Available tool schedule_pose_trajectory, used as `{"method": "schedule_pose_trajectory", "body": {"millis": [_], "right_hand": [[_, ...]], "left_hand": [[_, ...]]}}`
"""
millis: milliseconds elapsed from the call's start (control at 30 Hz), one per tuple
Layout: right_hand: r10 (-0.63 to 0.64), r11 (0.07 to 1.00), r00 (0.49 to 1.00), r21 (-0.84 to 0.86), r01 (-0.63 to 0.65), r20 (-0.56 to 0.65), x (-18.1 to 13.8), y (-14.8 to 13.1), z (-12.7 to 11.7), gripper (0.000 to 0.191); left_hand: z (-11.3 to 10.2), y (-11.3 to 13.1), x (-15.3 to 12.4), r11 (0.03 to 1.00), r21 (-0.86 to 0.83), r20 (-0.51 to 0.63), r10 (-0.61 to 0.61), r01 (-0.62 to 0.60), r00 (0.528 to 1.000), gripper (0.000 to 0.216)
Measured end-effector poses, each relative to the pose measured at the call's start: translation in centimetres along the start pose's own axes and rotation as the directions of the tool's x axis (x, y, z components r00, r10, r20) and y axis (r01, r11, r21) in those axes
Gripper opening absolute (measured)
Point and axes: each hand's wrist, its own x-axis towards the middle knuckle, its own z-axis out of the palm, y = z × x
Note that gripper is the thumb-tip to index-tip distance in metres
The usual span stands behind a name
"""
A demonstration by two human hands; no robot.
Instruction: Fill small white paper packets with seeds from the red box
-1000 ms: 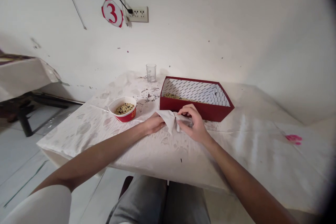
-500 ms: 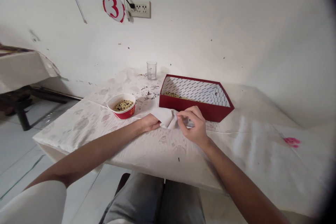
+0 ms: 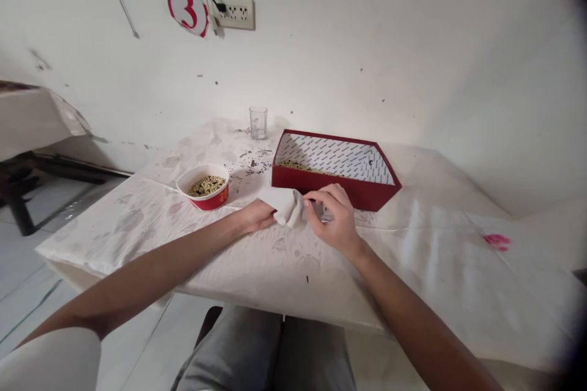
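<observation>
A crumpled white cloth [image 3: 285, 200], which could also be tissue paper, is stretched between my hands over the near side of the table. My left hand [image 3: 257, 215] grips its left end, with the fingers partly hidden beneath it. At the right edge, the thumb and forefinger of my right hand [image 3: 337, 217] pinch the cloth. Something clear, like a glass, shows behind the right hand's fingers; its shape is mostly covered. Just beyond both hands stands an open dark red box [image 3: 373, 194] with a white printed lining and small grains on its bottom.
Left of the box, a red and white paper bowl [image 3: 208, 201] holds pale and dark grains. A clear drinking glass [image 3: 258, 123] stands by the wall. Dark bits are scattered on the white tablecloth [image 3: 238, 263]. A socket strip [image 3: 238, 15] is on the wall.
The view has shifted slightly, so the table's things sit a little further left. My hands keep their hold on the cloth, whose folds have changed slightly.
</observation>
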Motion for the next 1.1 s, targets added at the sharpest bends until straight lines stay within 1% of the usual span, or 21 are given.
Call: {"method": "schedule_pose_trajectory", "body": {"millis": [100, 200, 267, 367, 467, 567, 667, 767, 867, 967, 1033, 1100], "right_hand": [[-0.021, 0.999, 1.0, -0.04, 0.02, -0.022, 0.2, 0.2, -0.2, 0.01], [-0.014, 0.999, 0.999, -0.041, 0.012, -0.039, 0.3, 0.1, -0.4, 0.01], [0.015, 1.0, 0.999, 0.011, -0.014, -0.036, 0.3, -0.1, -0.4, 0.01], [0.09, 0.983, 0.996, 0.162, -0.089, 0.003, 0.3, -0.5, -0.3, 0.011], [0.133, 0.959, 0.99, 0.246, -0.141, 0.048, 0.3, -0.6, -0.3, 0.012], [0.167, 0.946, 0.985, 0.274, -0.173, 0.045, 0.3, -0.5, -0.4, 0.011], [0.209, 0.91, 0.976, 0.354, -0.215, 0.054, 0.2, -0.4, -0.4, 0.012], [0.24, 0.849, 0.967, 0.466, -0.25, 0.082, 0.0, -0.3, -0.3, 0.013], [0.28, 0.786, 0.954, 0.544, -0.292, 0.107, -0.2, 0.0, 0.0, 0.013], [0.324, 0.737, 0.937, 0.585, -0.338, 0.132, -0.3, 0.4, 0.3, 0.013], [0.341, 0.718, 0.928, 0.596, -0.359, 0.148, -0.3, 0.6, 0.4, 0.013], [0.344, 0.718, 0.926, 0.591, -0.367, 0.156, -0.3, 0.6, 0.4, 0.013]], "left_hand": [[0.1, 0.2, -0.2, 1.0, -0.027, -0.023, -0.017, 0.016, 1.0, 0.026], [0.4, 0.3, -0.5, 0.998, -0.043, 0.0, -0.037, 0.037, 0.999, 0.026], [0.6, 0.3, -0.7, 0.998, -0.056, -0.026, -0.038, 0.037, 0.999, 0.026], [0.9, 0.1, -0.7, 0.997, -0.069, -0.073, -0.045, 0.039, 0.996, 0.031], [1.0, 0.2, -0.6, 0.995, -0.076, -0.051, -0.067, 0.063, 0.996, 0.033], [0.9, 0.4, -0.7, 0.992, -0.092, -0.015, -0.093, 0.091, 0.996, 0.029], [0.7, 0.5, -1.0, 0.99, -0.104, -0.003, -0.099, 0.098, 0.995, 0.029], [0.5, 0.6, -1.4, 0.99, -0.113, -0.013, -0.084, 0.083, 0.996, 0.028], [0.1, 0.6, -1.4, 0.985, -0.101, -0.003, -0.139, 0.138, 0.99, 0.028], [-0.4, 0.7, -1.3, 0.979, -0.106, 0.031, -0.171, 0.173, 0.985, 0.027], [-0.5, 0.8, -1.2, 0.979, -0.125, 0.055, -0.155, 0.161, 0.986, 0.023], [-0.4, 0.9, -1.2, 0.978, -0.143, 0.069, -0.14, 0.148, 0.988, 0.018]]}}
